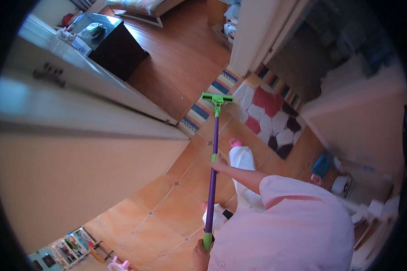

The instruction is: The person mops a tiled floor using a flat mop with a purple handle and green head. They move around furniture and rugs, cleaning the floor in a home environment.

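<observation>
A mop with a purple pole [210, 200] and green fittings reaches from the lower middle towards the doorway. Its green T-shaped head [218, 98] is over the striped strip at the threshold; whether it touches the floor I cannot tell, and its underside is hidden. My right hand [219, 164] grips the pole just below the middle green collar. Lower down, my left hand [201, 252] is wrapped around the green end grip [207, 240], its fingers partly hidden. My pink shoe [235, 142] points towards the doorway.
A patterned rug [269, 115] lies right of the mop head, beside a striped mat [203, 111]. A white door [98, 101] stands at left. Beyond are a dark cabinet [118, 50] and a bed [146, 10]. At right are a blue object [321, 166] and a white round-faced item [341, 186].
</observation>
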`<state>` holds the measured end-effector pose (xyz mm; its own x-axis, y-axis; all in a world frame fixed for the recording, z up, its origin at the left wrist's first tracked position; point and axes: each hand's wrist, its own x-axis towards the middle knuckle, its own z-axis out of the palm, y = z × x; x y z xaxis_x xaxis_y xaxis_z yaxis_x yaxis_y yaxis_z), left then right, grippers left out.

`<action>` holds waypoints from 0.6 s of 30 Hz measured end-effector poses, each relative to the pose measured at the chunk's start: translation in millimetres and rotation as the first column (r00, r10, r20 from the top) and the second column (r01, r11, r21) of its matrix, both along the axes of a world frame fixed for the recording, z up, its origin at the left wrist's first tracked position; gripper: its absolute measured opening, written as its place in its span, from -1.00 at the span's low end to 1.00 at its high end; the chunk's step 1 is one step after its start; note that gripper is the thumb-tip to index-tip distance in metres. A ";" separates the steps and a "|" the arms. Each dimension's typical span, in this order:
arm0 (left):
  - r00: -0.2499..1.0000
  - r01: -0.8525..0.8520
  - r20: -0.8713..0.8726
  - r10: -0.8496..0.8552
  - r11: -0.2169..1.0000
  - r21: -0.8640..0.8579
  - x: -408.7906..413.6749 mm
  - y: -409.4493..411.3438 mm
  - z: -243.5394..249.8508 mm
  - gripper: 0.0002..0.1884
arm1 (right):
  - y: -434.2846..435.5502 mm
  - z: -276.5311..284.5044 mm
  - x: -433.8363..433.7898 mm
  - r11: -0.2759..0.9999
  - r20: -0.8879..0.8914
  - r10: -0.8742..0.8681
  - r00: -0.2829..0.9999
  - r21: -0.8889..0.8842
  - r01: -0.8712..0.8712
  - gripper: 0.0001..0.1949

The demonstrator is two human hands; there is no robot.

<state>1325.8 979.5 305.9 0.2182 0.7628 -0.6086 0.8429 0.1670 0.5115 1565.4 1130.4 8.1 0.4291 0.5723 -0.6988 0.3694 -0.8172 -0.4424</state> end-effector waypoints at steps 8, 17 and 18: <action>0.982 -0.143 -0.157 0.104 0.955 -0.259 225.6 161.4 10.7 -0.63 | 136.7 -5.4 194.6 0.982 -0.184 -0.189 0.965 -0.040 0.185 -0.38; 0.809 -0.422 -0.556 0.190 0.846 -0.325 187.3 95.9 129.2 -0.67 | 13.8 51.0 52.3 0.944 -0.392 0.184 0.902 -0.187 -0.274 -0.25; 0.793 -0.443 -0.574 0.206 0.841 -0.311 187.6 95.9 141.9 -0.67 | 13.3 68.9 46.7 0.930 -0.416 0.223 0.882 -0.179 -0.320 -0.27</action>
